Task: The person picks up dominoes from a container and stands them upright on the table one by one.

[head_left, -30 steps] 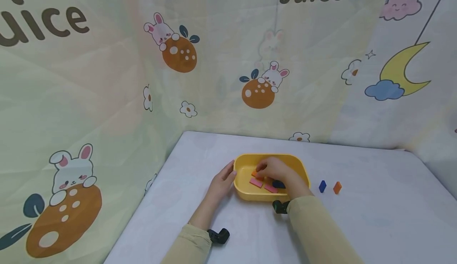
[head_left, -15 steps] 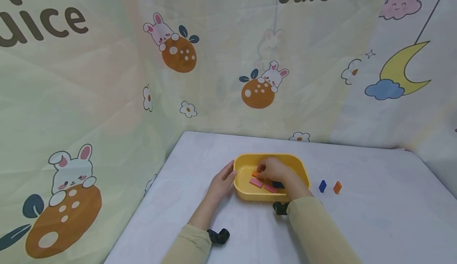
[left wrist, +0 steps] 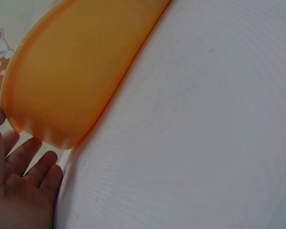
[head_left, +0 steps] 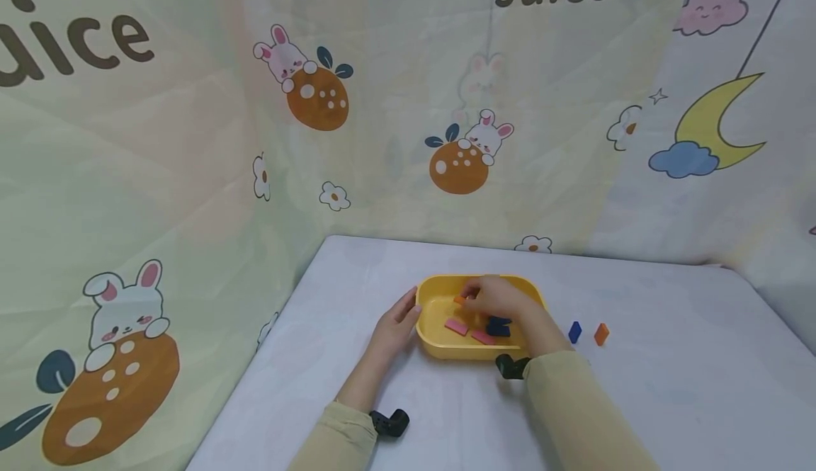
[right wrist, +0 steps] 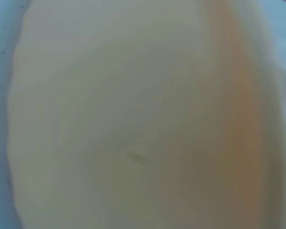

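Note:
In the head view a yellow tray stands on the white table. My right hand is inside it, thumb and fingertips pinching a small orange block. Two pink blocks lie on the tray floor below that hand, with dark blue blocks close by. My left hand rests against the tray's left end; in the left wrist view its loosely bent fingers touch the outside of the wall. The right wrist view is a blur of tray and table, without the hand.
Right of the tray a blue diamond-shaped block and an orange diamond-shaped block stand on the table. A printed cloth hangs behind the table and along its left side. Black wrist cameras stick out from both sleeves.
My right hand has shifted slightly right and back within the tray, with the orange block at its fingertips. More of the dark blue blocks now shows. My left hand stays at the tray's end.

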`<action>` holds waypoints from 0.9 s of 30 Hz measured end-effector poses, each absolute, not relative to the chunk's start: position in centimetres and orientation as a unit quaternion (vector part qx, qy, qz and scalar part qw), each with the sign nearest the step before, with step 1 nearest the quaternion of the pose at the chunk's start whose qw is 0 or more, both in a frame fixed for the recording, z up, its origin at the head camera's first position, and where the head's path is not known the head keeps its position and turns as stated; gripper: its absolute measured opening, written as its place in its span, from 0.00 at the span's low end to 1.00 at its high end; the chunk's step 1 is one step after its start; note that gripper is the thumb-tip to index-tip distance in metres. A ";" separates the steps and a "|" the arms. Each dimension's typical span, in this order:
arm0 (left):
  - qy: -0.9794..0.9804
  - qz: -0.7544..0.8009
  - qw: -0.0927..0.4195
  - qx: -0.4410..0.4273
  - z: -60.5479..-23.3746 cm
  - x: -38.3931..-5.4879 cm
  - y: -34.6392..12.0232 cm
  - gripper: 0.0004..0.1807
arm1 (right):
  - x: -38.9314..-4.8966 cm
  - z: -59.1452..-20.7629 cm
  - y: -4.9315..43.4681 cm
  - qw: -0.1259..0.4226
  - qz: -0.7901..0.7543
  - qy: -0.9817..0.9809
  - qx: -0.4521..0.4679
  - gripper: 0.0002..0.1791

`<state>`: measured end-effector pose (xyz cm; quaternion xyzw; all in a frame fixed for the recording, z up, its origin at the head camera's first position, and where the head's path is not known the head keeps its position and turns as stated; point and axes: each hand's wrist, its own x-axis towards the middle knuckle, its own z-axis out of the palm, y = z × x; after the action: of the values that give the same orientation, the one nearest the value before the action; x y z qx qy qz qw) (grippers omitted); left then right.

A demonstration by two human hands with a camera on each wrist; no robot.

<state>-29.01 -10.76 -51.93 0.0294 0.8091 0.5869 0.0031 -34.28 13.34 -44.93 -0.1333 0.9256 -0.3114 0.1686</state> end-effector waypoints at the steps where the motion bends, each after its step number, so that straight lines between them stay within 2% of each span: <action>1: 0.809 0.587 0.002 0.030 -52.0 -29.0 -10.8 0.26 | -34.2 -44.7 13.5 0.162 -0.309 0.927 -0.136 0.08; 14: 0.811 0.585 0.002 0.027 -52.2 -29.2 -10.7 0.26 | -32.4 -41.8 18.0 0.077 -0.320 0.931 -0.159 0.12; 27: 0.810 0.586 0.012 0.019 -52.3 -29.3 -10.7 0.26 | -29.2 -41.0 24.7 0.053 -0.311 0.940 -0.128 0.17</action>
<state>-29.32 -10.72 -52.29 0.0194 0.8098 0.5862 0.0120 -29.20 24.68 -40.98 -0.1278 0.9402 -0.3112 0.0529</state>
